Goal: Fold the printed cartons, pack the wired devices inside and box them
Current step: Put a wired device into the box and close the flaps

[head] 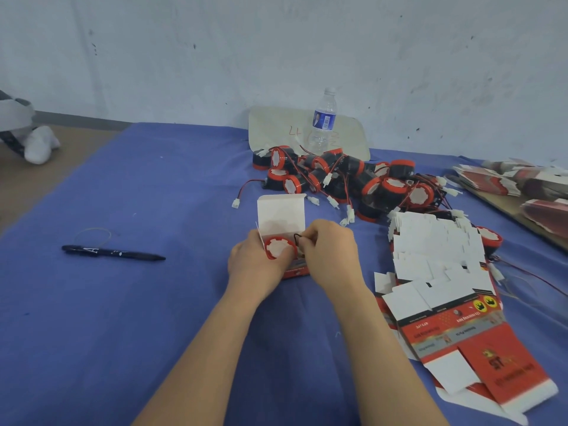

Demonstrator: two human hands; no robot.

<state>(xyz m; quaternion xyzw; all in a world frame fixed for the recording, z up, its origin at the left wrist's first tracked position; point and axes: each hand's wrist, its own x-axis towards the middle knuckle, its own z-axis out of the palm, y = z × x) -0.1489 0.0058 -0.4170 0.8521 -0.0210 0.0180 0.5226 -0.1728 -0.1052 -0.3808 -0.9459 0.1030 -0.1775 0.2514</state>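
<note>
A small red printed carton (281, 210) stands open on the blue cloth at centre, its white lid flap raised. A round red-and-black wired device (278, 248) sits in its mouth. My left hand (256, 264) grips the carton and device from the left. My right hand (330, 250) pinches the device's black wire (297, 238) at the carton's right edge. A heap of red-and-black wired devices (344, 178) with white plugs lies behind. A fanned stack of flat cartons (442, 272) lies to the right.
A water bottle (322, 121) stands by a beige board against the wall. A black pen (113, 252) lies on the blue cloth (123, 318) at left. More flat cartons (522, 182) rest on a brown board at far right. A white soft object (38, 144) sits far left.
</note>
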